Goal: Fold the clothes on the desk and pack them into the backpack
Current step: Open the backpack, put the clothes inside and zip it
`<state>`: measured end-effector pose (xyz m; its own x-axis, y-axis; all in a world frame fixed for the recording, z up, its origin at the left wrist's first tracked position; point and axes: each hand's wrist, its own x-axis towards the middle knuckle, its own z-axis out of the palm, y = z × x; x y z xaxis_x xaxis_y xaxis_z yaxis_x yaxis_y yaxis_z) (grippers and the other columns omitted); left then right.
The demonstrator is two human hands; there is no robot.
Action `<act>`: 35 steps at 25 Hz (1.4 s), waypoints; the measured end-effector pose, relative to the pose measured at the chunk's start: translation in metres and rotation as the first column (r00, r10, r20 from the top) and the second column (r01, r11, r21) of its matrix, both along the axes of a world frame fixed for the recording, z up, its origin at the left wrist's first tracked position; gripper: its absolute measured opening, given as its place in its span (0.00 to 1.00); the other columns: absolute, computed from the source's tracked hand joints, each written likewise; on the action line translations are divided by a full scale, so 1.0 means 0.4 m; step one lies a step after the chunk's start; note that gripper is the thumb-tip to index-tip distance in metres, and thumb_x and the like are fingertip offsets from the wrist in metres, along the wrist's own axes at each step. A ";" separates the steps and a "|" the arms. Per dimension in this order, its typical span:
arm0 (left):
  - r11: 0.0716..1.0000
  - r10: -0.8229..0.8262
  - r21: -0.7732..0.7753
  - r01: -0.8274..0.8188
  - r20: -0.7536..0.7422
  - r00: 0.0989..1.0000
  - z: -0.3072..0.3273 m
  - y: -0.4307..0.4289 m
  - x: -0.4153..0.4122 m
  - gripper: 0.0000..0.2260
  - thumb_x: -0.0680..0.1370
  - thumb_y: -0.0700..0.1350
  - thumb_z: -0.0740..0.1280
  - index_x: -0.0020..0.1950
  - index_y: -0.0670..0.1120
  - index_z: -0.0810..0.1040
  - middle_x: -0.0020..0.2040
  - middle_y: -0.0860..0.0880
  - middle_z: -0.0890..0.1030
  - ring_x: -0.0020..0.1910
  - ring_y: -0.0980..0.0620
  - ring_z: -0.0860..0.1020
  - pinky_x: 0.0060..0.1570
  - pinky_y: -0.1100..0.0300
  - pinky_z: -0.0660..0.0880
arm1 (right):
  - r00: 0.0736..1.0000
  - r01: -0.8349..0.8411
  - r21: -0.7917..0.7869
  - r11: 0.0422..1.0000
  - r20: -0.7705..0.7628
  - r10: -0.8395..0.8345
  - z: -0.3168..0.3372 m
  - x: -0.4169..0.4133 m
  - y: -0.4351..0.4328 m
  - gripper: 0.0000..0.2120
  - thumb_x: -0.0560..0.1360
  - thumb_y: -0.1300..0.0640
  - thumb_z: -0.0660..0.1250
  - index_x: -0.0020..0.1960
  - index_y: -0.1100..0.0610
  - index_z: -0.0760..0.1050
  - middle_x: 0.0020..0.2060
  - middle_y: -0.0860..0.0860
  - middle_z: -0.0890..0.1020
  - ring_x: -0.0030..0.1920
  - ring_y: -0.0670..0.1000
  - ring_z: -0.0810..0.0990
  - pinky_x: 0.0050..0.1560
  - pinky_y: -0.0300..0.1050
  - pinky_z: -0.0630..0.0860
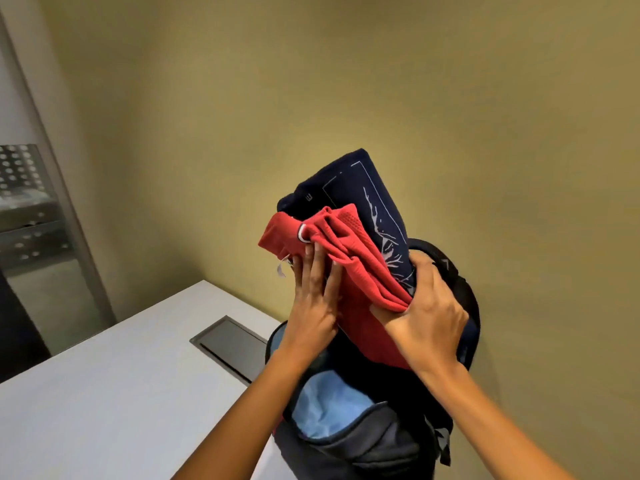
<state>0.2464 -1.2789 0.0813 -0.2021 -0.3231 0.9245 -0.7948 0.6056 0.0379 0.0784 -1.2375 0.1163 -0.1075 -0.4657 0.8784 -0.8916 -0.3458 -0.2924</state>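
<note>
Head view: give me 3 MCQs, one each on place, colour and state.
1. Where are the red garment and the navy garment?
A) draped on a chair
B) lower ends in the open mouth of the backpack
C) on the floor

2. What colour is the lining?
A) light blue
B) yellow
C) white

3. What is the right hand doing?
A) hanging idle
B) gripping the red garment
C) pulling a zipper

Key: 1 B, both garments stick up out of the opening. 2 A, pale blue shows inside the front compartment. 3 B, its fingers and thumb curl round the cloth.
</note>
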 end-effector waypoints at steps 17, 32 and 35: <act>0.862 -0.135 0.505 -0.047 0.318 0.939 -0.147 -0.169 -0.054 0.63 0.51 0.28 0.62 0.77 0.56 0.33 0.77 0.49 0.29 0.77 0.44 0.35 0.73 0.44 0.35 | 0.957 -0.156 0.462 0.873 0.288 0.019 -0.407 -0.047 -0.185 0.48 0.58 0.41 0.79 0.68 0.53 0.58 0.64 0.55 0.74 0.62 0.57 0.75 0.64 0.61 0.72; 0.897 -0.154 0.438 -0.061 0.438 0.886 -0.142 -0.166 -0.086 0.46 0.63 0.33 0.53 0.78 0.45 0.36 0.79 0.43 0.40 0.78 0.43 0.42 0.74 0.39 0.44 | 0.981 -0.143 0.106 0.984 0.143 0.127 -0.345 -0.017 -0.129 0.45 0.67 0.46 0.77 0.72 0.57 0.54 0.71 0.60 0.62 0.72 0.61 0.64 0.69 0.65 0.65; 0.848 -0.266 0.525 0.070 0.308 0.914 -0.120 -0.173 -0.052 0.51 0.62 0.26 0.63 0.78 0.39 0.36 0.79 0.44 0.38 0.78 0.45 0.41 0.76 0.46 0.43 | 0.959 -0.273 -0.082 0.959 -0.097 0.265 -0.181 0.000 -0.150 0.40 0.69 0.49 0.75 0.72 0.54 0.55 0.71 0.63 0.61 0.74 0.64 0.59 0.72 0.67 0.57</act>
